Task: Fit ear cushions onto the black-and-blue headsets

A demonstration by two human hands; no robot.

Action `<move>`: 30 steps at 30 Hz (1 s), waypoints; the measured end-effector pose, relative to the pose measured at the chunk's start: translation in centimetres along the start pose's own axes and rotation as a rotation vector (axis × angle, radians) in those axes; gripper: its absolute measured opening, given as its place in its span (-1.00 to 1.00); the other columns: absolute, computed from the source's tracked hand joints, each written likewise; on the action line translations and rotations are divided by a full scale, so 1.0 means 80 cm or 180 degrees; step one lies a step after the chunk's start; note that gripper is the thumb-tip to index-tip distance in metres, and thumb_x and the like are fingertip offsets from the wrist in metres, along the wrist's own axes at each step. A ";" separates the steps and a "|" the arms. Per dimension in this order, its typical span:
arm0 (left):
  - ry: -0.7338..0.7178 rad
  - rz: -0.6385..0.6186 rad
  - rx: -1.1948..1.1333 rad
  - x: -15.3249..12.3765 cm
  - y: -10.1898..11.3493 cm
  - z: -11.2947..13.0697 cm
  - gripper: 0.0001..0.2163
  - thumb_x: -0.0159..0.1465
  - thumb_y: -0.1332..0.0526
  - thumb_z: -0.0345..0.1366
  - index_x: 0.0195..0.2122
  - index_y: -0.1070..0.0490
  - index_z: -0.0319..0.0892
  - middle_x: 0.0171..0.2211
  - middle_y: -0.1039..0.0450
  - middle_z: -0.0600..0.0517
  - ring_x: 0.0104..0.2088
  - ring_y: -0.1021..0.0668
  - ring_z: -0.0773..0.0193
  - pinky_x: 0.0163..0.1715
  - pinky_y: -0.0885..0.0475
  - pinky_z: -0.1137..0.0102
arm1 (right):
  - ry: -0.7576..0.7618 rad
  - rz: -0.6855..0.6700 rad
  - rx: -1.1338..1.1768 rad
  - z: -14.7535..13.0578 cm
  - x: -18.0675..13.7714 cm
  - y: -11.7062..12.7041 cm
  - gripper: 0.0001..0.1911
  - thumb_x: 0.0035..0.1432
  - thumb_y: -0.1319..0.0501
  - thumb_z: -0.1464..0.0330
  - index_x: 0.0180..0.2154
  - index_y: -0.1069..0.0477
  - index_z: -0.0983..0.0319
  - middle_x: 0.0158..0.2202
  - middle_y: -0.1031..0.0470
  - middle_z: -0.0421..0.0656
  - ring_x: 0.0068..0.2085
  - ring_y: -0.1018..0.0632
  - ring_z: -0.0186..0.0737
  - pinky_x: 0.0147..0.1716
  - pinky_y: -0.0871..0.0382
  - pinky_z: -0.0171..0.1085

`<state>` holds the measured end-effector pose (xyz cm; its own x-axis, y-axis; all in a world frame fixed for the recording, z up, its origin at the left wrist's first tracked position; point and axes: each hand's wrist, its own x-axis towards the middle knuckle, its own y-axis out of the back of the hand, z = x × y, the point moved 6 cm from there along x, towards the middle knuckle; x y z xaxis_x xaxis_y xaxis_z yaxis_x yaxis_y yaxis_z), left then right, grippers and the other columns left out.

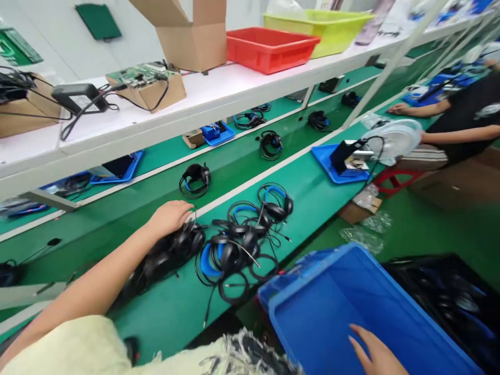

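Note:
My left hand reaches over a row of black headsets on the green bench. Its fingers are curled around the upper part of the headset at the row's right end. To the right of that row lies a tangle of black headsets with blue headband padding, their cables looped among them. My right hand is over the blue plastic bin at the bottom right. Thumb and finger are apart, with nothing seen between them; the rest of this hand is cut off by the frame edge.
Beyond the bench edge, headsets lie spaced along a green belt. A shelf holds a red tray, a yellow tray and cardboard boxes. A blue tray sits farther along; a co-worker is beyond it. A dark crate stands right.

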<state>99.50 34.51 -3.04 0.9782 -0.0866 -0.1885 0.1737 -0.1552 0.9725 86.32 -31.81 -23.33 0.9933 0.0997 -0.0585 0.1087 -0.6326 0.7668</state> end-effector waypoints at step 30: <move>0.3916 -0.0360 -0.0799 -0.766 -0.185 0.131 -0.69 0.45 0.09 -0.22 -0.38 -0.34 -0.11 -0.26 -0.54 -0.06 -0.16 -0.60 0.13 -0.25 -0.40 0.34 | 0.3529 -0.1581 0.0161 -0.662 -0.028 -0.263 -0.47 0.28 -0.13 0.37 0.24 -0.31 0.41 0.20 -0.42 0.27 0.25 -0.44 0.18 0.28 -0.32 0.19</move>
<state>35.78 31.79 -7.28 0.3913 0.9077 -0.1517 0.1479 0.1007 0.9839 79.71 21.98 -5.48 0.2733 0.9265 0.2585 0.4937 -0.3657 0.7890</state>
